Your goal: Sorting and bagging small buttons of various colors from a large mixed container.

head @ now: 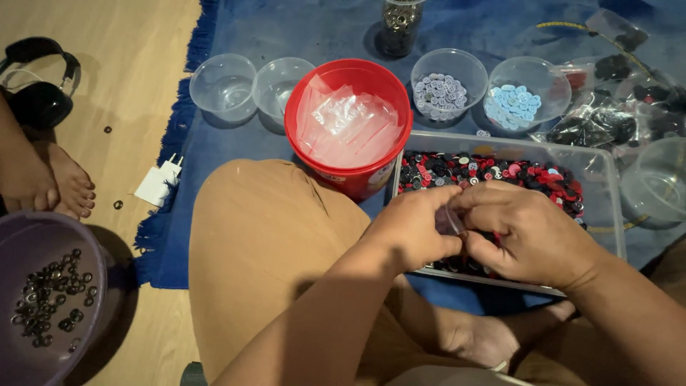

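Over the button tray (607, 186), your left hand (411, 229) and right hand (532, 232) pinch 1 small clear bag (451, 220) between both grips, fingers closed.

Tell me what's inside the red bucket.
The red bucket holds a stack of small clear plastic bags filling its opening. Whatever lies beneath them is covered and cannot be seen.

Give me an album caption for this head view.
Both hands pinch a small clear bag over a tray of red and black buttons.
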